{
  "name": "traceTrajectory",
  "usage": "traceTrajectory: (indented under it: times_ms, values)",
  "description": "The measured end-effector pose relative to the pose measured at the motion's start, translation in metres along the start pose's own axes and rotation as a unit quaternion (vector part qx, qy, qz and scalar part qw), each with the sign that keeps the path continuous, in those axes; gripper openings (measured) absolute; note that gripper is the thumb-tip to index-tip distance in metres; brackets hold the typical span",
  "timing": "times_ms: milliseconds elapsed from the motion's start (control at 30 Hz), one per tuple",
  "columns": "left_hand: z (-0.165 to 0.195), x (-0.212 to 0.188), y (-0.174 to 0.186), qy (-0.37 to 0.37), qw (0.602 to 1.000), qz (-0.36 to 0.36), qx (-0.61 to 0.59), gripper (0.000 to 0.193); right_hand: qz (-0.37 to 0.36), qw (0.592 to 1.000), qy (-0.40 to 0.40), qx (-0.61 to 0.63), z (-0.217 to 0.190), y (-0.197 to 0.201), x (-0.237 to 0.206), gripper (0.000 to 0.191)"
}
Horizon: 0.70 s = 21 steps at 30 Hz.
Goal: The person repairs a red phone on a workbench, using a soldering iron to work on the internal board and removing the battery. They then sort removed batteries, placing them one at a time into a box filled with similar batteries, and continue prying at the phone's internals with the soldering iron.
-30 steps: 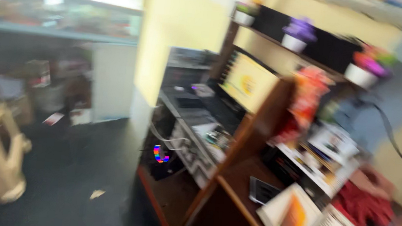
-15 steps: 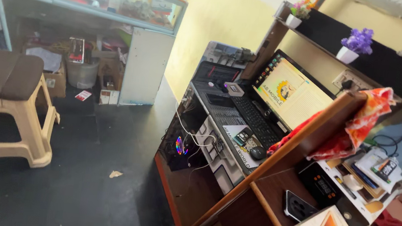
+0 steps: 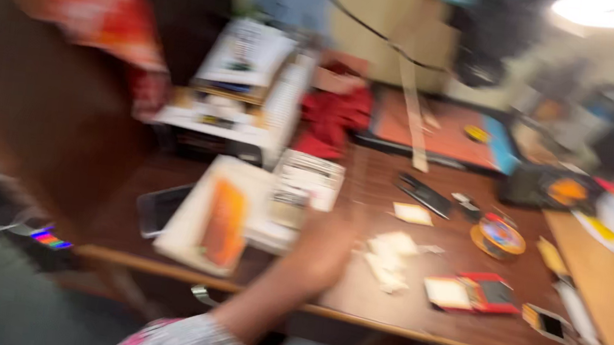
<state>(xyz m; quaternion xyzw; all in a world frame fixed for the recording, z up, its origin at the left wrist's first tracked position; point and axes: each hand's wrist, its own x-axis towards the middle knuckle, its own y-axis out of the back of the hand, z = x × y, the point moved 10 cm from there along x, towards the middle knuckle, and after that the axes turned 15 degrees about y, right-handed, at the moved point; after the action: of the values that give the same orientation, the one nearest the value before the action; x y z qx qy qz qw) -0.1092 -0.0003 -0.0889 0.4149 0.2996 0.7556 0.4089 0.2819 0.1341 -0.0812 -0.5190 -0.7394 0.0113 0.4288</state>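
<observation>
1. The view has swung since half a second ago, from the floor, stool and computer desk to a dark brown wooden surface (image 3: 384,310).
2. One blurred left hand (image 3: 326,247) reaches over the surface; its fingers are smeared, so I cannot tell how open they are or whether they hold anything.
3. Crumpled white paper scraps (image 3: 389,259) lie just beside it, pale and torn-looking.
4. A white box with an orange picture (image 3: 215,216) lies to their left.
5. The right hand is out of view.

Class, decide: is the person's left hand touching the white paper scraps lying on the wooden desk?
Cannot tell. In the head view the left hand sits right beside the white paper scraps, but motion blur hides whether they meet.
</observation>
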Motion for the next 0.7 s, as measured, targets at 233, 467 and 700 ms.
traceTrajectory:
  times_ms: [233, 467, 700]
  values:
    - [0.061, 0.023, 0.023, 0.048, 0.981, -0.076, 0.174, 0.087, -0.011, 0.996, 0.048, -0.069, -0.013, 0.083, 0.009, 0.027]
    - [0.119, 0.034, -0.028, -0.004, 0.999, -0.05, -0.021, 0.057, 0.001, 0.989, 0.048, -0.138, 0.005, 0.115, 0.041, 0.032]
    - [0.153, 0.075, -0.116, -0.063, 0.995, -0.071, 0.009, 0.063, -0.08, 0.928, 0.048, -0.361, 0.044, 0.04, 0.08, 0.039]
